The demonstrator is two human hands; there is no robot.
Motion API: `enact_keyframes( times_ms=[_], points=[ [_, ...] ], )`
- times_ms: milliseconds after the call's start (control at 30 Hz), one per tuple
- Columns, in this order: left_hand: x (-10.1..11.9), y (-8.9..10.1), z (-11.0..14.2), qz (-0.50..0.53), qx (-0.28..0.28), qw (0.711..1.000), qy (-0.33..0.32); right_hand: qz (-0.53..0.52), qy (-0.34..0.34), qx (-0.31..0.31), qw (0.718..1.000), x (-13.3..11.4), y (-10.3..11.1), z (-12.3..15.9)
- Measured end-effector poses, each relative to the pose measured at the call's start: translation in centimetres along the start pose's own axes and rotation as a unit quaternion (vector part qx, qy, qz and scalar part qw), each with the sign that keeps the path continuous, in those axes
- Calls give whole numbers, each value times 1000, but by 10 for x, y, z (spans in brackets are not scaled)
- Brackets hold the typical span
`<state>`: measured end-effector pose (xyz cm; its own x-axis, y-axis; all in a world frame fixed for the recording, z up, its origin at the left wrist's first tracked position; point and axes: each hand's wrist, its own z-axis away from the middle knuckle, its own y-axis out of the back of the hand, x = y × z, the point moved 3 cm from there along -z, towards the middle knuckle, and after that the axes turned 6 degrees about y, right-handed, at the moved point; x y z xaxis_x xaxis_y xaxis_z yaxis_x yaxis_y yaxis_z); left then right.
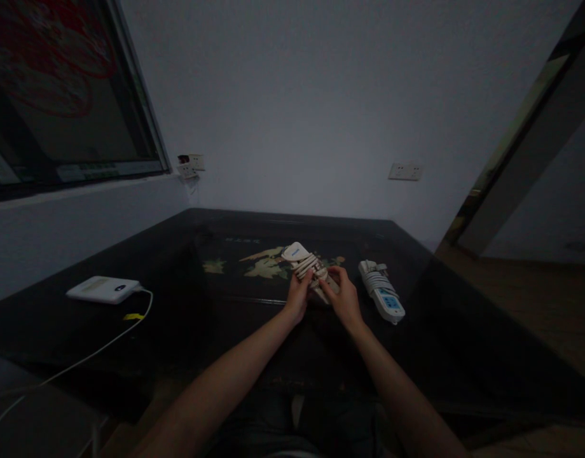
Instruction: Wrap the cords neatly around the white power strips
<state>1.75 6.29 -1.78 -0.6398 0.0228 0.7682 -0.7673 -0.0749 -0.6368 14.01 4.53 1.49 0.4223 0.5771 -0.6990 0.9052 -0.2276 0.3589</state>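
Both of my hands hold a white power strip (297, 252) just over the middle of the dark table, with its cord (308, 265) wound around its body. On its near left side, my left hand (299, 294) is closed around the strip and cord. My right hand (343, 294) grips the near right end, fingers bent over it. Part of the strip is hidden behind my fingers. To the right of my right hand lies a second white power strip (390, 304) with blue socket faces, its own cord wrapped about its far half.
The dark table (216, 343) has a painted leaf-and-bird pattern. At its left lies a white power bank (103, 289) with a white cable (102, 348) running off the near edge. A yellow tag (133, 316) lies beside it. Wall sockets (406, 172) sit behind.
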Motion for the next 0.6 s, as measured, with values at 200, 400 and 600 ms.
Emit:
enact_keyframes(
  times_ms=[200,400,600],
  points=[
    [-1,-2,2,0,-4,1000,10,-4,7,-6,1000,3,-1,-1],
    [-2,-2,2,-4,-29,999,-23,10,11,0,1000,1,2,-2],
    [-4,0,-1,-11,-28,999,-29,19,6,2,1000,2,1,-2]
  ],
)
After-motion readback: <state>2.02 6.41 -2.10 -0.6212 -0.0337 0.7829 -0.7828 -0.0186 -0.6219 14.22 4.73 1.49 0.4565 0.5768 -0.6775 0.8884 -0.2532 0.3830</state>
